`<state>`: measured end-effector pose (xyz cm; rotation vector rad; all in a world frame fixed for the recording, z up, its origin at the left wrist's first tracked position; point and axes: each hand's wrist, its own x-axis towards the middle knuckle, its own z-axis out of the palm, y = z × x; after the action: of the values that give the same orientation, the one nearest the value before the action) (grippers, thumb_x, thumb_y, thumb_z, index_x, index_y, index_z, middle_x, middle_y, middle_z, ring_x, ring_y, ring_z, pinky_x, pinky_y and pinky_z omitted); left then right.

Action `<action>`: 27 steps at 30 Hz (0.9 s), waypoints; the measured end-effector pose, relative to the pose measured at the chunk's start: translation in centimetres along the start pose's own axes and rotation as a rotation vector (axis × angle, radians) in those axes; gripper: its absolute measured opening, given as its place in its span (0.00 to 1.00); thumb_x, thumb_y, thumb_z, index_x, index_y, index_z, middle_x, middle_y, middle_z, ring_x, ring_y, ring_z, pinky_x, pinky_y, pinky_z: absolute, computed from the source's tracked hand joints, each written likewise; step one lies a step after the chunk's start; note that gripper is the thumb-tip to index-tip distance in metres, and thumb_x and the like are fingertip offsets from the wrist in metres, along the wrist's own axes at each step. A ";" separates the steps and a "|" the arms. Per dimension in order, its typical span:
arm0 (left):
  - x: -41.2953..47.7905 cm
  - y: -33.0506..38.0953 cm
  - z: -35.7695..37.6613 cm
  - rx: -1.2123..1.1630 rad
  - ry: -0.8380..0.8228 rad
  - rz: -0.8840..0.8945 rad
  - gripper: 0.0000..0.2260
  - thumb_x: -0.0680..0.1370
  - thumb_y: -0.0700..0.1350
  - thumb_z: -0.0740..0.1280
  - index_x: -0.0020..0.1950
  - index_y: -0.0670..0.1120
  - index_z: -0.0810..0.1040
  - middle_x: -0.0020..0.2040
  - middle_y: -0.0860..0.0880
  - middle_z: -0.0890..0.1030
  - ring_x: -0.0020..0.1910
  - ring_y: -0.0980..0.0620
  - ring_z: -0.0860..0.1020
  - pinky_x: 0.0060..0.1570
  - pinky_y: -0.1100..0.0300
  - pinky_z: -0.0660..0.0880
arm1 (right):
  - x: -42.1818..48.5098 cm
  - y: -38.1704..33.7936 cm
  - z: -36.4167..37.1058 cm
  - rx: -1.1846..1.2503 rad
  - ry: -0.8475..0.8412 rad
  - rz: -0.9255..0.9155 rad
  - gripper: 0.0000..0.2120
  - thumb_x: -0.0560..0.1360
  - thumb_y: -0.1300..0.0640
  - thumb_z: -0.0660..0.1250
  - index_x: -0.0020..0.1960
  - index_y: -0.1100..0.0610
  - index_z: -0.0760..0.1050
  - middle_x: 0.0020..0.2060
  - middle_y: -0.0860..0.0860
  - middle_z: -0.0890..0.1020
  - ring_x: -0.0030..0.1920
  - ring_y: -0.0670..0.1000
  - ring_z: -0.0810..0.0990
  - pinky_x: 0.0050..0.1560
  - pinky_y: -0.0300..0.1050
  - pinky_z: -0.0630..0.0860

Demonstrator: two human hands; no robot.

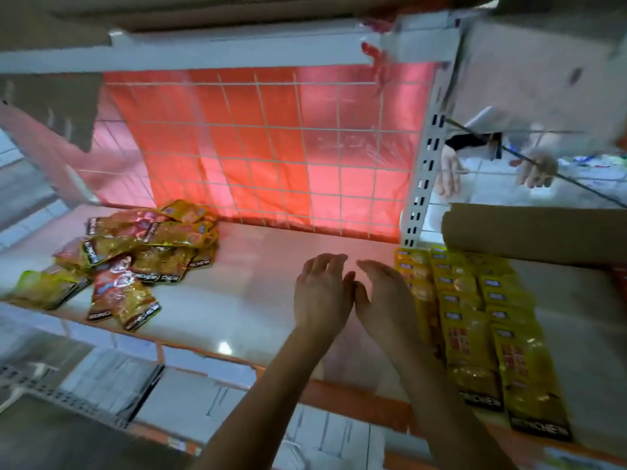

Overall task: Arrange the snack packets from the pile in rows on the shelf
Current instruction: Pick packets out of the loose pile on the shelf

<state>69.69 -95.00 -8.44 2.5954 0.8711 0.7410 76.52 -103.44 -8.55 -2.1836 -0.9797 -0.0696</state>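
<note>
A loose pile of yellow and red snack packets lies at the left of the white shelf. At the right, yellow packets stand in overlapping rows running from back to front. Both hands hover over the bare middle of the shelf, side by side and almost touching. My left hand has relaxed, slightly bent fingers and holds nothing. My right hand is also empty, its fingers extended, just left of the nearest row.
A wire grid with red plastic sheeting backs the shelf. A white slotted upright stands at the back right, a cardboard box behind the rows. Another person's hands show beyond the grid. A lower shelf holds white boxes.
</note>
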 end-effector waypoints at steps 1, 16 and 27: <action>0.2 -1.5 -0.6 0.010 0.000 -0.009 0.17 0.80 0.48 0.62 0.67 0.46 0.74 0.65 0.46 0.77 0.64 0.45 0.72 0.61 0.52 0.71 | 0.2 -1.1 1.1 -0.004 -0.015 -0.006 0.18 0.75 0.61 0.65 0.66 0.57 0.74 0.63 0.53 0.77 0.65 0.54 0.72 0.66 0.42 0.63; 1.6 -18.1 -7.4 0.184 -0.091 -0.178 0.23 0.79 0.53 0.61 0.72 0.46 0.66 0.68 0.46 0.70 0.67 0.45 0.67 0.62 0.51 0.69 | 2.2 -13.4 14.0 -0.047 -0.192 -0.006 0.20 0.77 0.56 0.63 0.68 0.56 0.72 0.65 0.53 0.76 0.64 0.54 0.72 0.65 0.43 0.65; 7.5 -27.5 -11.0 0.370 -0.091 -0.170 0.19 0.79 0.45 0.58 0.69 0.44 0.66 0.69 0.45 0.69 0.67 0.44 0.66 0.58 0.50 0.70 | 5.7 -19.7 21.0 -0.087 -0.256 0.085 0.18 0.76 0.51 0.64 0.63 0.55 0.73 0.56 0.56 0.79 0.58 0.59 0.75 0.55 0.49 0.71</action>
<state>55.70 -67.86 -8.50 2.7909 1.2855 0.4440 62.59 -77.68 -10.31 -2.3518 -1.0385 0.2160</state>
